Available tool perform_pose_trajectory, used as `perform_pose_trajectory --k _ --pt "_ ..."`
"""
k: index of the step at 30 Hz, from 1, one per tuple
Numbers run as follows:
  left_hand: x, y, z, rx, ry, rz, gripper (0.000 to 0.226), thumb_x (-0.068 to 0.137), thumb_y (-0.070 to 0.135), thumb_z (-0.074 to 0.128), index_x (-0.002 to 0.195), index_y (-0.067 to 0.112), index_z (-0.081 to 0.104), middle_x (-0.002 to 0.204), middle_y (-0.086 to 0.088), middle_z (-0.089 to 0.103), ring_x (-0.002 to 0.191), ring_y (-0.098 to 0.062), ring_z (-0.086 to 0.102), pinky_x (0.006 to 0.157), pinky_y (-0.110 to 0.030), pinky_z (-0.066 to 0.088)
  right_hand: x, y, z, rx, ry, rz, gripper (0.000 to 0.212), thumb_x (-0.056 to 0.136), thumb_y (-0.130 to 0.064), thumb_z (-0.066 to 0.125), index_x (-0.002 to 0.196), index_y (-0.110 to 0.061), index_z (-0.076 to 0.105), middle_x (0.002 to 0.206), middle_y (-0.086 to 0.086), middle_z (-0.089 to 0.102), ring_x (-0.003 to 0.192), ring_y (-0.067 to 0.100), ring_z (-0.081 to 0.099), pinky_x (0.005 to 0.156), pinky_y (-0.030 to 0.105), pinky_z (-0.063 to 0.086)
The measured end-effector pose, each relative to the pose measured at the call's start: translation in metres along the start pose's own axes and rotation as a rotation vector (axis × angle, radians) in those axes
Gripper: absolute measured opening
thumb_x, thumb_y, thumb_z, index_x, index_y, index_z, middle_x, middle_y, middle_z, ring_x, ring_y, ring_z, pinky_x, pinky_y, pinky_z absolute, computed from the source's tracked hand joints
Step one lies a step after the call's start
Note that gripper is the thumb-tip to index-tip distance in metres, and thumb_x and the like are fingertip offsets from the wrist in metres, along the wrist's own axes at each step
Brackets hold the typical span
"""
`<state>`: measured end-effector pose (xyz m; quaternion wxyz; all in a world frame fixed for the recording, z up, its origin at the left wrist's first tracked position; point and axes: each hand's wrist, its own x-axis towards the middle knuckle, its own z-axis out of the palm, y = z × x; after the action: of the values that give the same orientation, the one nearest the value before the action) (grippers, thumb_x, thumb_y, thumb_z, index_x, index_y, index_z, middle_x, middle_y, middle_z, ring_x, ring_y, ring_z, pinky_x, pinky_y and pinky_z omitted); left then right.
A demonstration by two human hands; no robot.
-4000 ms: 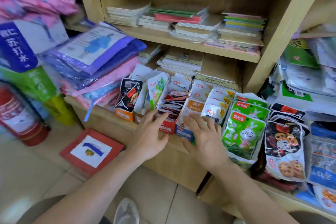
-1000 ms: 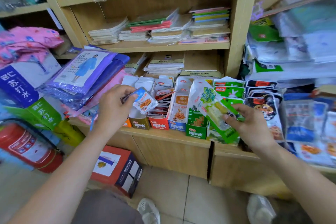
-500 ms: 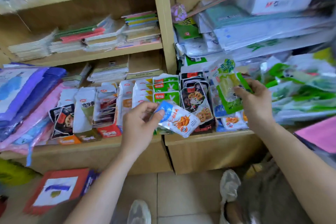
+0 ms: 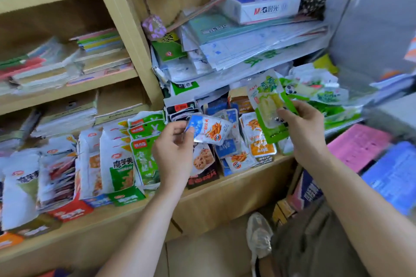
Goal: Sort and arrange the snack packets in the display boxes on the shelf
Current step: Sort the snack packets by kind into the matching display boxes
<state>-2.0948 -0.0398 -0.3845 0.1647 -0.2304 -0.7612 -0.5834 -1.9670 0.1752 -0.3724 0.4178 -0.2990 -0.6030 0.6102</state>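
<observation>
By the left hand (image 4: pixel 174 155) a blue-and-white snack packet (image 4: pixel 210 131) is being pinched at its edge. By the right hand (image 4: pixel 302 135) a green packet (image 4: pixel 269 105) is being gripped, roughly upright. Just beyond both hands, packed display boxes (image 4: pixel 127 197) are being carried by the shelf (image 4: pixel 225 200).

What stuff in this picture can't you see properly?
Head view throughout.
1. Lotus-root packet: partly covered by the left hand and its blue-and-white packet.
2. Pile of green packets at right: motion blur, print unreadable.
3. Orange box, lower left: cut by the frame edge.
4. Small print on the green packet in the right hand: too small.
</observation>
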Motion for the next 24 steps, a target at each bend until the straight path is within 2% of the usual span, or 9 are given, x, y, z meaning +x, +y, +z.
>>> perform_pose_trajectory --k 5,7,9,11,13,15,20,22,24 --pt "0.022 0.002 0.029 0.043 0.123 0.312 0.002 0.092 0.008 0.070 0.094 0.009 0.071 0.089 0.000 0.071 0.082 -0.014 0.069 0.072 -0.024 0.055 0.005 -0.001 -0.007 -0.002 0.020 -0.022 0.009 0.090 -0.004 0.065 0.094 -0.009 0.070 0.079 0.001 0.068 0.059 -0.003 0.060 0.054 0.009 0.044" --pt "0.031 -0.004 0.042 0.056 0.130 0.364 0.003 0.092 0.005 0.070 0.095 0.006 0.071 0.095 -0.003 0.073 0.088 -0.017 0.071 0.076 -0.030 0.058 0.007 -0.001 -0.009 0.001 0.031 -0.021 0.009 0.091 -0.004 0.065 0.095 -0.010 0.070 0.080 0.001 0.069 0.058 -0.004 0.060 0.052 0.008 0.043" --pt "0.036 -0.012 0.052 0.134 0.028 0.385 0.005 0.092 0.007 0.070 0.097 0.008 0.071 0.100 -0.001 0.075 0.091 -0.016 0.072 0.076 -0.037 0.060 0.009 -0.001 -0.009 0.009 0.035 -0.011 0.009 0.090 -0.006 0.066 0.097 -0.009 0.071 0.082 0.001 0.071 0.061 -0.002 0.064 0.052 0.010 0.045" --pt "0.033 -0.018 0.056 0.330 -0.208 0.385 0.013 0.092 0.016 0.072 0.105 0.016 0.074 0.103 0.006 0.076 0.091 -0.013 0.071 0.076 -0.034 0.059 0.010 -0.002 -0.009 0.012 0.034 0.006 0.011 0.090 -0.006 0.066 0.099 -0.010 0.071 0.085 0.002 0.072 0.064 0.000 0.066 0.052 0.012 0.047" --pt "0.026 -0.024 0.055 0.470 -0.404 0.434 0.019 0.090 0.026 0.073 0.109 0.024 0.075 0.107 0.011 0.075 0.097 -0.011 0.069 0.083 -0.029 0.055 0.011 -0.002 -0.010 0.012 0.039 0.017 0.012 0.090 -0.007 0.066 0.101 -0.010 0.071 0.087 0.002 0.073 0.067 0.002 0.068 0.052 0.012 0.046" --pt "0.019 -0.026 0.053 0.544 -0.509 0.483 0.021 0.090 0.033 0.072 0.110 0.027 0.076 0.112 0.014 0.073 0.104 -0.009 0.066 0.094 -0.027 0.045 0.012 -0.002 -0.011 0.014 0.045 0.029 0.012 0.090 -0.009 0.067 0.101 -0.011 0.071 0.088 0.003 0.074 0.074 0.009 0.071 0.055 0.016 0.049" --pt "0.017 -0.023 0.048 0.542 -0.538 0.405 0.029 0.091 0.029 0.070 0.120 0.027 0.072 0.121 0.015 0.068 0.113 -0.006 0.060 0.100 -0.022 0.031 0.015 0.004 -0.013 -0.021 -0.021 0.093 0.016 0.090 -0.015 0.068 0.105 -0.013 0.072 0.092 0.003 0.075 0.087 0.021 0.072 0.083 0.043 0.058" --pt "0.014 -0.021 0.045 0.539 -0.528 0.391 0.030 0.091 0.026 0.071 0.121 0.025 0.071 0.123 0.014 0.066 0.113 -0.008 0.060 0.101 -0.023 0.032 0.014 0.008 -0.013 -0.051 -0.049 0.110 0.016 0.090 -0.016 0.069 0.106 -0.014 0.072 0.089 0.002 0.075 0.087 0.021 0.071 0.085 0.045 0.057" --pt "0.009 -0.020 0.045 0.549 -0.533 0.382 0.034 0.089 0.026 0.073 0.123 0.024 0.071 0.128 0.011 0.065 0.118 -0.011 0.058 0.105 -0.026 0.032 0.013 0.008 -0.015 -0.053 -0.077 0.119 0.013 0.092 -0.015 0.068 0.104 -0.015 0.072 0.087 0.001 0.075 0.085 0.019 0.072 0.075 0.036 0.058"
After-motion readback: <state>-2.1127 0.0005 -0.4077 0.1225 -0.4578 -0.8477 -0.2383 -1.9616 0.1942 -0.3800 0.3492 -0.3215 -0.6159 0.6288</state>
